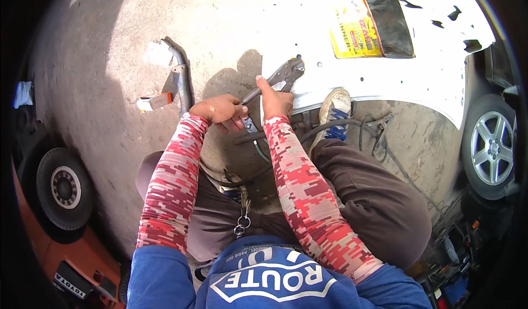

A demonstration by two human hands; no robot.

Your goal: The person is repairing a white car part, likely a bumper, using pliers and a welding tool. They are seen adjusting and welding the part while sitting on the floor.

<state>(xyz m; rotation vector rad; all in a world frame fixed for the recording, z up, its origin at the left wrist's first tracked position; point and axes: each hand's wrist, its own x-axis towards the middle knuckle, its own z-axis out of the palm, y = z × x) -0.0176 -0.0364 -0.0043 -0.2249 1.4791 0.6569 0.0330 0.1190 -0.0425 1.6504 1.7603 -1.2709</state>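
At the edge of the white panel (385,78), the locking pliers (288,72) are gripped by the curled right hand (276,101) and, at the handle end, the half-closed left hand (220,110), and are best squared before being squeezed.

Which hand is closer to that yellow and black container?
Right. The right hand, on the locking pliers, is below and left of the yellow and black container in the picture; the left hand is farther off to the left.

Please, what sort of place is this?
Probably a vehicle repair workshop: a spoked car wheel shows at right, a red-orange vehicle at left, and large pliers by a white panel.
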